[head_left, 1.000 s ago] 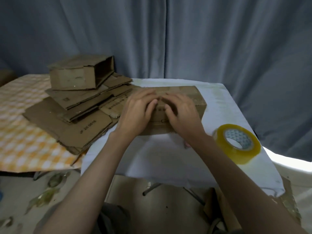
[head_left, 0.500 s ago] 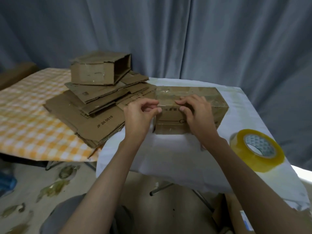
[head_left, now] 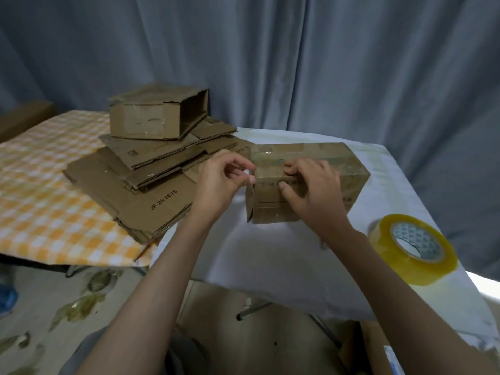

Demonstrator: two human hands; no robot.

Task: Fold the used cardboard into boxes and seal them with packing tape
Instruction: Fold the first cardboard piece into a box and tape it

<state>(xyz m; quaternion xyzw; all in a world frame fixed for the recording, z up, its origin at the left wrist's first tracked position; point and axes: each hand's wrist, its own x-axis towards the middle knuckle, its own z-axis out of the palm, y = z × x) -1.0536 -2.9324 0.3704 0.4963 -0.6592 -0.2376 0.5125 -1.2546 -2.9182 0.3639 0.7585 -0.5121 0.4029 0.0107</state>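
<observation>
A folded brown cardboard box point(head_left: 349, 169) lies on the white-covered table point(head_left: 270, 255), with shiny tape along its top. My right hand point(head_left: 313, 193) rests on the box's near face, fingertips on the top edge and thumb pressing the front. My left hand point(head_left: 221, 180) is at the box's left end, thumb and fingers pinched at the top corner, where an end flap sticks out slightly. A roll of yellowish packing tape point(head_left: 414, 247) lies flat on the table to the right, untouched.
A stack of flattened cardboard point(head_left: 130, 190) lies left of the box, half on an orange checked cloth point(head_left: 40, 201). An open-ended cardboard box point(head_left: 159, 115) sits on top of it. A grey curtain point(head_left: 297, 63) hangs behind. Floor and table legs show below.
Both hands slid from the middle of the box top toward its left end; the left hand now pinches the left corner. The camera view shifted left.
</observation>
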